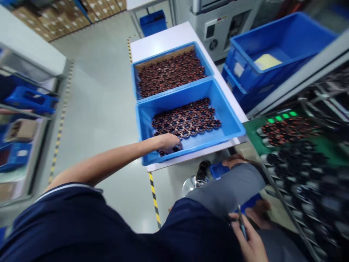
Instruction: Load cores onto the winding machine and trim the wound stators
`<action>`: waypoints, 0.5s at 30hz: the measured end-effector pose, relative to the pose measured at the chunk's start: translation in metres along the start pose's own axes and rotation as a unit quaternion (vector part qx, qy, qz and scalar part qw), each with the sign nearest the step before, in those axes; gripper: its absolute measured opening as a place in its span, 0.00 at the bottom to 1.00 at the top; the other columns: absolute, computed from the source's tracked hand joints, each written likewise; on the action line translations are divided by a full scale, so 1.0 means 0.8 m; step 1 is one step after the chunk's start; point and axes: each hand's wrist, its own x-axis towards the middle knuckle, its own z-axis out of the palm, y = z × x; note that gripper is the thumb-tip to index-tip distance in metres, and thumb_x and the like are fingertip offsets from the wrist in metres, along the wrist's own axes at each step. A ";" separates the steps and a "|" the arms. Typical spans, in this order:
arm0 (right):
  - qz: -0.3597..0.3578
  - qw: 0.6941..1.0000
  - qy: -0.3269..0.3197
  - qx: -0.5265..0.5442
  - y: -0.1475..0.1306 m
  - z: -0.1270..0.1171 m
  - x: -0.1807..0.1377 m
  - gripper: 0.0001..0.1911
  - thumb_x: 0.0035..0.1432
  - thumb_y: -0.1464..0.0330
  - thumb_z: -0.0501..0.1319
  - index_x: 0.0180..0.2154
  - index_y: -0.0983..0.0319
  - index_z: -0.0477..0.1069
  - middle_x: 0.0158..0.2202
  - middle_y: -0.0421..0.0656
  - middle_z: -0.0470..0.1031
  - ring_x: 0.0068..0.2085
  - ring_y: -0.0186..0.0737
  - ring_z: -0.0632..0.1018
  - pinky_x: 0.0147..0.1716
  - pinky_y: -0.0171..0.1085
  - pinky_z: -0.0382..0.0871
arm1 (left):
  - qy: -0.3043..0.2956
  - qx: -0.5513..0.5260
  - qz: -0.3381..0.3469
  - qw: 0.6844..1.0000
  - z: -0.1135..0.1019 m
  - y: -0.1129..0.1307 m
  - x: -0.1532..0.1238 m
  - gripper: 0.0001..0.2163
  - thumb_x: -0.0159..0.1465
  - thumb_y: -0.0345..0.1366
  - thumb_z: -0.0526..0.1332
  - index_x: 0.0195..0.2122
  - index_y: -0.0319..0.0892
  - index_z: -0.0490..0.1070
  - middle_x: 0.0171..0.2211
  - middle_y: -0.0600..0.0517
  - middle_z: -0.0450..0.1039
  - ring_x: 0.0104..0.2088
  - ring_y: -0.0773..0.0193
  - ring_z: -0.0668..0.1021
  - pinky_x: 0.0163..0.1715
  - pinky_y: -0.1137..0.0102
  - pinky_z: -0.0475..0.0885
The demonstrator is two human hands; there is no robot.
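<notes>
My left hand [168, 142] reaches into the near blue bin [231, 125], at its front left corner. Its fingers curl down over a dark round coil part [177, 148] among the copper-wound coil parts [188, 118] lying on the bin's floor. At the bottom of the view my right hand [249, 242] is closed round a thin grey-blue pen-like tool [242, 223], held over my lap beside a small blue object [252, 202]. My grey trouser leg [231, 185] lies between the two hands.
A second blue bin [135, 78] full of reddish coil parts stands behind the first on the white table [163, 40]. Larger blue crates [275, 40] are stacked to the right. At right, a green bench [324, 143] carries more dark parts, blurred. Yellow-black floor tape [154, 196] runs below the table.
</notes>
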 end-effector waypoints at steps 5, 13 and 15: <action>0.004 0.999 -0.026 0.040 -0.013 0.003 -0.009 0.38 0.69 0.33 0.68 0.49 0.59 0.92 0.43 0.52 0.89 0.45 0.55 0.91 0.54 0.44 0.88 | 0.333 -0.131 0.066 0.931 -0.095 0.054 0.035 0.17 0.78 0.44 0.69 0.64 0.51 0.86 0.60 0.49 0.90 0.56 0.54 0.90 0.60 0.62 0.83; 0.040 0.997 0.000 0.067 0.013 -0.022 -0.051 0.40 0.73 0.32 0.65 0.55 0.60 0.90 0.49 0.53 0.89 0.55 0.57 0.90 0.67 0.47 0.83 | 0.357 0.057 0.096 0.927 -0.178 0.217 0.248 0.27 0.71 0.30 0.71 0.71 0.45 0.81 0.80 0.36 0.68 0.79 0.35 0.68 0.74 0.44 0.78; 0.056 0.995 0.026 0.073 0.029 -0.029 -0.067 0.41 0.72 0.31 0.65 0.54 0.60 0.90 0.48 0.52 0.89 0.52 0.54 0.89 0.66 0.46 0.82 | 0.313 0.092 0.052 0.944 -0.181 0.233 0.288 0.25 0.73 0.30 0.69 0.71 0.45 0.82 0.79 0.35 0.67 0.80 0.33 0.67 0.74 0.43 0.78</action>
